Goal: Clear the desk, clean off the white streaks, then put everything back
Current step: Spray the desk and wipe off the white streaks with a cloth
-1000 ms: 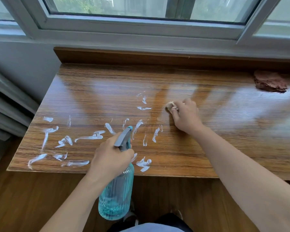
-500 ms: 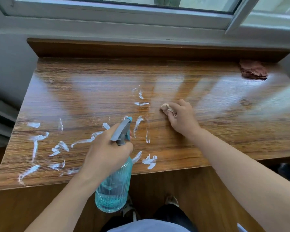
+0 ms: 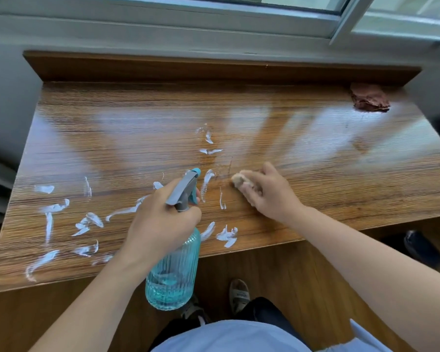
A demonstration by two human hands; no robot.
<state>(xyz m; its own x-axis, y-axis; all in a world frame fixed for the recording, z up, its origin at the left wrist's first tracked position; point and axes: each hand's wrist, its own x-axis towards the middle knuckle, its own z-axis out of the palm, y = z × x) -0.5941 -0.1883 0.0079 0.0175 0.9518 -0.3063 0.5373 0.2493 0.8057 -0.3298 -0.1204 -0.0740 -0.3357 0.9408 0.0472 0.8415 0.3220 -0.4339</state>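
Note:
White streaks [image 3: 87, 222] cover the left and middle of the wooden desk [image 3: 315, 153]. My left hand [image 3: 160, 219] grips the neck of a ribbed blue spray bottle [image 3: 173, 273] with a grey trigger, held upright at the desk's front edge. My right hand [image 3: 269, 191] presses a small beige wad [image 3: 238, 179] onto the desktop just right of the middle streaks. The right half of the desk looks wet and glossy, with no streaks.
A crumpled brown cloth [image 3: 370, 97] lies at the desk's back right corner. A raised wooden ledge [image 3: 214, 69] runs along the back under the window frame [image 3: 188, 19]. My feet stand on the wooden floor [image 3: 277, 275] below the desk.
My right hand has wiped toward me with the wad, and the streaks just left of it have shrunk. The bottle in my left hand has stayed put. The view has tilted downward.

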